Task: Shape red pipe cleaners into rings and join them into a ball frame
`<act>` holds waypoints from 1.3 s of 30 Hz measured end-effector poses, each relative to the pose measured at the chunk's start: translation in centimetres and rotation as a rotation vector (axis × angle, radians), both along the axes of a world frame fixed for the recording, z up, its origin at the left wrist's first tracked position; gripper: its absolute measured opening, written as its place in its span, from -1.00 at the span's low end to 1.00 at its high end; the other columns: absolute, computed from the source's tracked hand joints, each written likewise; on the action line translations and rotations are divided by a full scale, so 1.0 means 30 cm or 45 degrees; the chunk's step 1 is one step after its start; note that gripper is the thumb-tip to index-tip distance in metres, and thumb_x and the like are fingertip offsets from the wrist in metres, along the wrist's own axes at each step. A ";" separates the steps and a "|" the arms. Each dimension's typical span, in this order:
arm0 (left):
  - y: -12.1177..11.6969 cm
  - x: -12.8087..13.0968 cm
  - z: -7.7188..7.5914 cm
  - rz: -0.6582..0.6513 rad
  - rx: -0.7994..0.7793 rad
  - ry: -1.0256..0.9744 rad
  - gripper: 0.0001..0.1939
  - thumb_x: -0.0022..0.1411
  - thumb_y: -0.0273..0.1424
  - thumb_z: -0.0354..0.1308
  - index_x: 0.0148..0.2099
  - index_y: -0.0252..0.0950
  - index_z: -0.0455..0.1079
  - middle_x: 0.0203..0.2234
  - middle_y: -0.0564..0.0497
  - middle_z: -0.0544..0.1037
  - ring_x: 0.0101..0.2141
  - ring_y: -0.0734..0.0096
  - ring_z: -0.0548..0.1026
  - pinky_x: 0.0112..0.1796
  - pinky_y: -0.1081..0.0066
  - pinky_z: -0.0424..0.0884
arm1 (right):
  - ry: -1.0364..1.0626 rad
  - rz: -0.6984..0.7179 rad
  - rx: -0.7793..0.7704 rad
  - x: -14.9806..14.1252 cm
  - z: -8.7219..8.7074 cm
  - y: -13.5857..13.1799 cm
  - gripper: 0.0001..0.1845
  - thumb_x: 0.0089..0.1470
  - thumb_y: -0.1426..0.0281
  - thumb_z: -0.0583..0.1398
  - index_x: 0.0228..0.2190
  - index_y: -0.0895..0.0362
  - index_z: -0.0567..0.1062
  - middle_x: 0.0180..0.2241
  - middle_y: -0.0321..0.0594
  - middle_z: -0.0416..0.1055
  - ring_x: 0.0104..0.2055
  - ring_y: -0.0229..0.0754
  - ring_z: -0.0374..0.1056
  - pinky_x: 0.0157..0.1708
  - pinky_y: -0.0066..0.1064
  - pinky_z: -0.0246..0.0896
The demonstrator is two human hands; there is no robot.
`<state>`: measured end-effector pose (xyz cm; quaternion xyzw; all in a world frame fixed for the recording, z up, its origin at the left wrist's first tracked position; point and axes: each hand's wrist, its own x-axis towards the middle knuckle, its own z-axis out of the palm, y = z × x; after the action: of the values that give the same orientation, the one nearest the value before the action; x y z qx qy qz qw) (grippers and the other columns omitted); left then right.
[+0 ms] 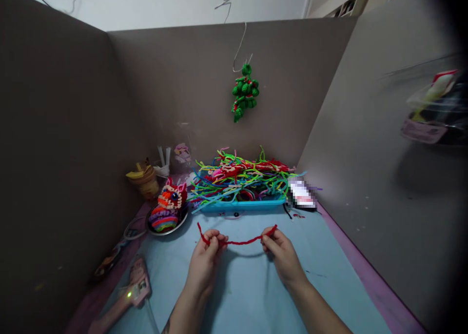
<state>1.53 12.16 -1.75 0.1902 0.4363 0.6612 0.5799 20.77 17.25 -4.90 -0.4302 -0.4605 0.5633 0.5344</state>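
A thin red pipe cleaner (pixel 242 243) stretches between my two hands, above the light blue table surface (pixel 248 295). My left hand (pixel 209 251) is closed on it near one end, thumb pressed against the fingers, and a short bent tip sticks up past the hand. My right hand (pixel 277 248) pinches the other end, with a little tip showing beyond the fingers. Between the hands the pipe cleaner sags slightly. Behind them stands a blue tray (pixel 241 206), heaped with many-coloured pipe cleaners (pixel 244 178).
At left, a colourful fuzzy animal figure (pixel 168 205) sits in a metal bowl (pixel 163 232). Nearer lies a pink glue gun (pixel 139 280) with a green light. A phone (pixel 302 195) rests right of the tray. A green figure (pixel 244 92) hangs on the grey back panel (pixel 175 80).
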 end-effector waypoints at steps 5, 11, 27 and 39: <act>-0.001 -0.011 -0.007 -0.112 -0.052 0.111 -0.51 -0.16 -0.26 0.42 -0.17 -0.37 0.46 -0.26 -0.20 0.61 -0.17 0.19 0.53 -0.15 0.31 0.39 | 0.079 -0.064 -0.049 0.003 0.018 0.000 -0.76 -0.14 0.22 0.30 -0.48 0.10 0.42 -0.57 -0.33 0.29 -0.53 -0.25 0.17 -0.51 -0.43 0.06; 0.007 -0.009 -0.003 0.097 -0.161 0.122 -0.66 -0.10 -0.34 0.40 -0.27 -0.36 0.43 -0.42 -0.08 0.61 -0.35 0.31 0.58 -0.47 0.50 0.42 | 0.245 -0.063 -0.111 0.004 0.033 -0.010 -0.83 -0.18 0.30 0.27 -0.53 0.10 0.40 -0.57 -0.34 0.25 -0.53 -0.27 0.14 -0.51 -0.43 0.04; 0.020 -0.042 -0.039 0.308 -0.189 0.380 -0.68 0.17 -0.18 0.11 -0.28 -0.37 0.42 -0.37 -0.16 0.59 -0.44 0.33 0.55 -0.51 0.44 0.38 | 0.050 -0.132 0.082 0.015 -0.019 -0.024 -0.88 -0.01 0.32 0.21 -0.47 0.10 0.40 -0.51 -0.36 0.25 -0.47 -0.27 0.14 -0.44 -0.43 0.06; 0.002 -0.042 -0.006 0.294 0.024 0.538 -0.56 0.13 -0.06 0.09 -0.24 -0.36 0.49 -0.36 -0.15 0.60 -0.41 0.33 0.50 -0.46 0.43 0.34 | 0.290 -0.250 -0.151 0.023 0.006 0.007 -0.83 -0.20 0.33 0.28 -0.53 0.11 0.39 -0.58 -0.40 0.27 -0.54 -0.32 0.16 -0.54 -0.51 0.05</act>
<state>0.27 12.22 -1.92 0.2787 0.5607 0.6726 0.3945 21.47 17.45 -4.72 -0.4372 -0.3186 0.5798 0.6093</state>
